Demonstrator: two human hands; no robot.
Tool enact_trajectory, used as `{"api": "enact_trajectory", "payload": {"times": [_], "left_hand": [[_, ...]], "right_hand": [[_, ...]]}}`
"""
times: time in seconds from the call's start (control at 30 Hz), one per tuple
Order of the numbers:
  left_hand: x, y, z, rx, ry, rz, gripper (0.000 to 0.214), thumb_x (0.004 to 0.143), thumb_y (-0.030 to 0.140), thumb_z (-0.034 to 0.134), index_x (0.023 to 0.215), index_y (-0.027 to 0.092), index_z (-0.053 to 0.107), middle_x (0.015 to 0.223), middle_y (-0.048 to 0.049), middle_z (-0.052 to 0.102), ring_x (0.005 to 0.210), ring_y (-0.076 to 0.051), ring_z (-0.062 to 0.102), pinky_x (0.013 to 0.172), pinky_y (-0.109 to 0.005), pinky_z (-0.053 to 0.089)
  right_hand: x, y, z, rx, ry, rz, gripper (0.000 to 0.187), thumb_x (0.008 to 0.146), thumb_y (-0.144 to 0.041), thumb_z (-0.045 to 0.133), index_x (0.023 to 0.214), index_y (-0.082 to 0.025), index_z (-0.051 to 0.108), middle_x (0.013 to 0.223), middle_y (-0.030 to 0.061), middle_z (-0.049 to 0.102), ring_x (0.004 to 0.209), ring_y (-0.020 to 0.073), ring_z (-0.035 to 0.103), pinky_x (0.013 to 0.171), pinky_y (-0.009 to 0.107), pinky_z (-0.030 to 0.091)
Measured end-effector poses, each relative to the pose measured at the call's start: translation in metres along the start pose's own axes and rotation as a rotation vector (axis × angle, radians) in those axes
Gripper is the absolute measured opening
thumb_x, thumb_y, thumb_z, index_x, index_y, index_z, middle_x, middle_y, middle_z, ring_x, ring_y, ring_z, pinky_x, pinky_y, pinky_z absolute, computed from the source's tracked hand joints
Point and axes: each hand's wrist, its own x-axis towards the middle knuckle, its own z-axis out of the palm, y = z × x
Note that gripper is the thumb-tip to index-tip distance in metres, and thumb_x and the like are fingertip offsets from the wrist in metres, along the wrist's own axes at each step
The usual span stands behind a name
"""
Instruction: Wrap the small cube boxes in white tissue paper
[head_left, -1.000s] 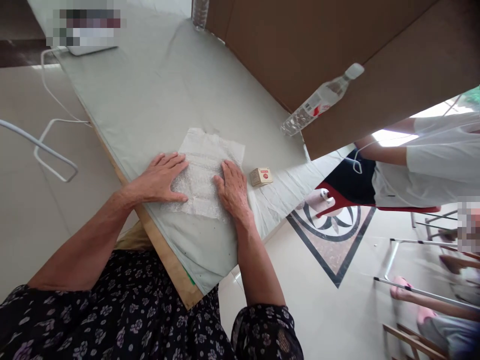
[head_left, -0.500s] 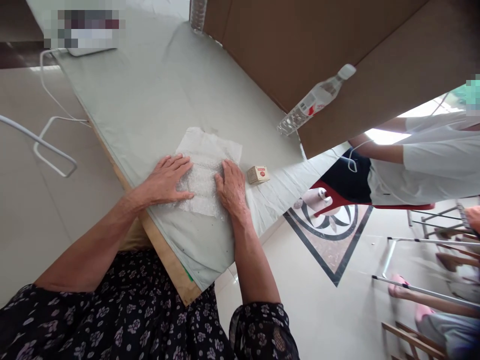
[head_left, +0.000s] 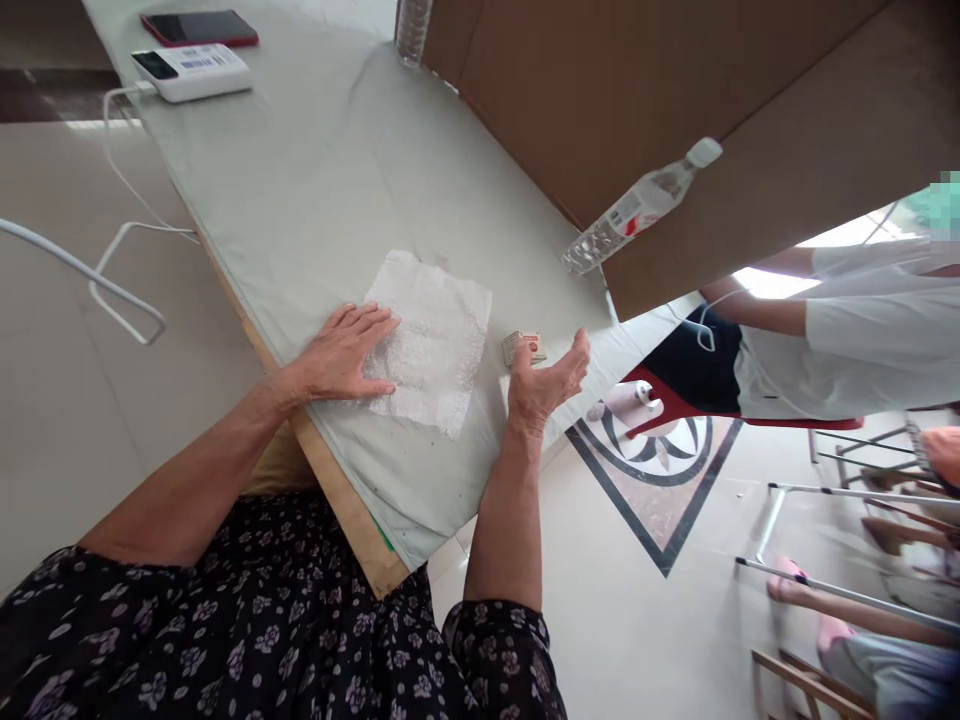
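A sheet of bubble wrap point(head_left: 435, 340) lies flat on the table's pale cloth point(head_left: 315, 190). My left hand point(head_left: 346, 352) rests flat on the sheet's near left edge, fingers stretched out. My right hand point(head_left: 544, 378) is lifted off the sheet, palm turned up and fingers apart, right beside a small tan box with a red mark point(head_left: 523, 346). The hand covers part of the box and does not grip it.
A plastic water bottle point(head_left: 636, 208) lies against brown cardboard panels point(head_left: 637, 90). A second bottle point(head_left: 412, 28), a phone point(head_left: 199, 27) and a white device point(head_left: 191, 70) with a cable sit at the far end. Another person in white point(head_left: 847, 330) sits at right.
My right hand has come off the bubble wrap and moved right to the small box, turning palm up. The left hand stays on the sheet. The view has shifted slightly.
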Motion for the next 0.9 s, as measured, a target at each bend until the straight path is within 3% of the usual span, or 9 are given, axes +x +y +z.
{"api": "enact_trajectory", "payload": {"times": [0.1,0.2,0.3,0.37,0.47,0.53,0.9], "left_hand": [[0.000,0.000,0.000,-0.005,0.012,0.001,0.093,0.087,0.060,0.064,0.162,0.016,0.033,0.169,-0.0166,0.037,0.161,-0.036,0.025,0.132,-0.053,0.012],[0.000,0.001,0.000,-0.006,0.010,-0.005,0.094,0.086,0.058,0.066,0.162,0.015,0.033,0.169,-0.0173,0.037,0.160,-0.036,0.026,0.132,-0.053,0.013],[0.001,0.002,-0.001,-0.005,0.008,-0.003,0.097,0.085,0.058,0.067,0.163,0.013,0.031,0.168,-0.0186,0.038,0.160,-0.036,0.027,0.132,-0.053,0.013],[0.001,0.003,0.000,-0.002,0.013,-0.001,0.099,0.084,0.058,0.068,0.163,0.013,0.029,0.168,-0.0190,0.038,0.160,-0.037,0.026,0.132,-0.053,0.014],[0.001,0.002,0.000,0.001,0.026,0.000,0.098,0.084,0.057,0.068,0.163,0.013,0.029,0.168,-0.0184,0.039,0.159,-0.037,0.027,0.131,-0.054,0.014],[0.002,0.002,0.000,0.002,0.031,-0.003,0.097,0.083,0.056,0.069,0.163,0.015,0.031,0.168,-0.0172,0.039,0.159,-0.037,0.029,0.131,-0.054,0.015],[0.003,0.000,0.002,-0.008,0.035,0.000,0.095,0.081,0.054,0.070,0.162,0.019,0.034,0.167,-0.0154,0.041,0.159,-0.037,0.030,0.131,-0.055,0.013]], "right_hand": [[0.000,0.011,0.003,0.007,-0.160,0.084,0.073,0.081,-0.044,0.063,0.146,-0.014,0.047,0.140,0.0238,0.062,0.132,0.0414,0.057,0.109,0.072,0.039],[0.000,0.008,0.002,0.109,-0.217,0.052,0.065,0.083,-0.041,0.061,0.142,-0.014,0.053,0.133,0.0203,0.067,0.124,0.0347,0.063,0.108,0.061,0.045],[-0.005,-0.011,-0.002,0.302,-0.300,-0.103,0.066,0.086,-0.042,0.061,0.148,-0.020,0.050,0.139,0.0159,0.066,0.120,0.0289,0.065,0.101,0.050,0.052],[-0.014,-0.030,-0.002,0.395,-0.436,-0.249,0.064,0.088,-0.039,0.062,0.150,-0.024,0.050,0.143,0.0127,0.065,0.122,0.0268,0.064,0.101,0.046,0.053],[-0.030,-0.054,0.002,0.366,-0.701,-0.451,0.058,0.089,-0.032,0.063,0.147,-0.025,0.056,0.145,0.0101,0.065,0.129,0.0269,0.062,0.110,0.046,0.048],[-0.037,-0.062,0.006,0.283,-0.807,-0.521,0.058,0.089,-0.028,0.063,0.147,-0.025,0.057,0.146,0.0096,0.065,0.133,0.0282,0.060,0.115,0.048,0.044],[-0.045,-0.060,0.010,0.221,-0.791,-0.533,0.060,0.091,-0.024,0.064,0.150,-0.022,0.054,0.148,0.0101,0.064,0.134,0.0269,0.059,0.117,0.046,0.042]]}}
